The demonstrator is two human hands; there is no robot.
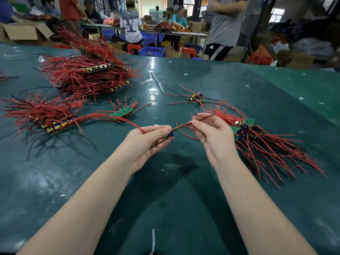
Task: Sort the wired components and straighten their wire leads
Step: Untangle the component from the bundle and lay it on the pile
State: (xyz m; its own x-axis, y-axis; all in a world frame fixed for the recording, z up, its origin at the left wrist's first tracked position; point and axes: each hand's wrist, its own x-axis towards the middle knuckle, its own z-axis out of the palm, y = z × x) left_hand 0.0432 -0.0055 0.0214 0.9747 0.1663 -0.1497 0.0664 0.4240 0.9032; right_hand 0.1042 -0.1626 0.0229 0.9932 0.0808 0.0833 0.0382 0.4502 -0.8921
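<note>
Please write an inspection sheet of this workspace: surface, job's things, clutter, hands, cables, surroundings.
Surface: green table, glossy, with scuffs.
Job's things: held component with red leads; loose pile at right; small group behind it; stacked piles and at left; single green board.
Clutter: small white scraps scattered; white strip at near edge.
Hands: left hand pinches the component; right hand pinches its lead.
Cables: nothing seen apart from the leads.
Surroundings: other people at tables, cardboard boxes, blue crate, red stools.
</note>
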